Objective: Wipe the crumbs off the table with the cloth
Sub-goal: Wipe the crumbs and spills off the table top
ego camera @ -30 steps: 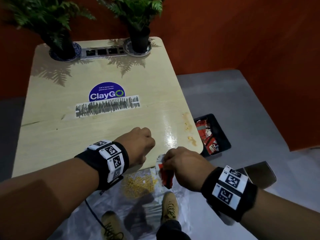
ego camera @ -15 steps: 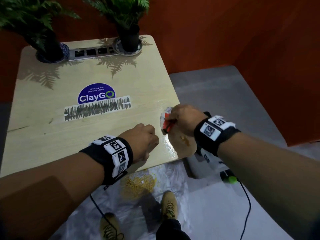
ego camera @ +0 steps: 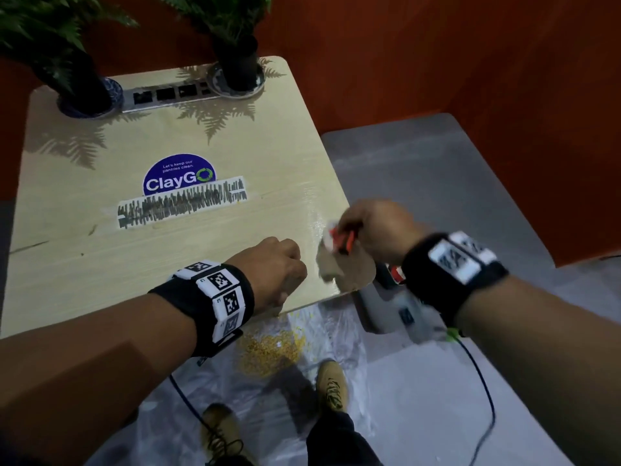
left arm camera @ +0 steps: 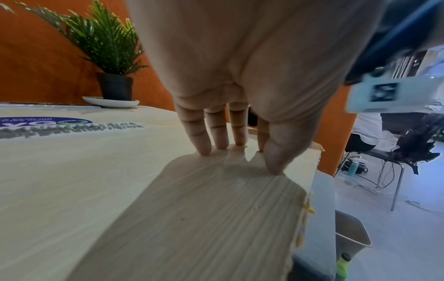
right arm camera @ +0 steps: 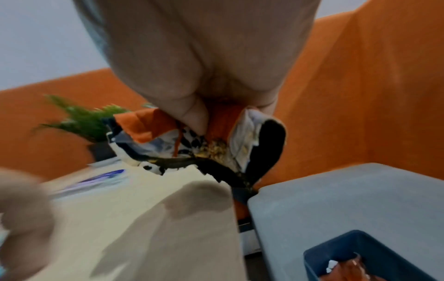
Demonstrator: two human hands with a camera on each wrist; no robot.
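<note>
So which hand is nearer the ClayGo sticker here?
Left. The left hand rests fingertips-down on the table just below and right of the sticker; the right hand, gripping the cloth, is farther out at the table's right edge.

Two potted ferns (ego camera: 232,38) (ego camera: 57,55) stand at the far end, each on a saucer, with a socket strip (ego camera: 168,94) between them. Nearer lies a blue ClayGO sticker (ego camera: 178,174) above a scribbled label (ego camera: 181,205). Right, on the grey bench (right arm camera: 348,199), sits a dark bin (right arm camera: 360,256).
</note>
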